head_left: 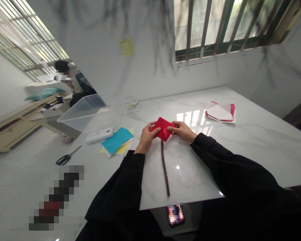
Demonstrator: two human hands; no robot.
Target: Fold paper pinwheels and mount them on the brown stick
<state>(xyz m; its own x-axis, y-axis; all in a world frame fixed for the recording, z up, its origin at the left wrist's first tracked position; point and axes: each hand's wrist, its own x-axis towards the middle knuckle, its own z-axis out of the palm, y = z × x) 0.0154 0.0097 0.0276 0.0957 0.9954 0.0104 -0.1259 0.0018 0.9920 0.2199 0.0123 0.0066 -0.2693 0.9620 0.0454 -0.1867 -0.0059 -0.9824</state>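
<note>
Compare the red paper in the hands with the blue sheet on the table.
The red paper is folded and diamond-like; the blue sheet looks flat and rectangular. The left hand and right hand hold the red paper, while the blue sheet lies over a yellow sheet. Both look like coloured paper.

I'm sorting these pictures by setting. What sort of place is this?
Probably an indoor craft workspace, though whether at home, school or work I cannot tell. The marble-patterned table, the scissors and the folded red paper point that way.
</note>
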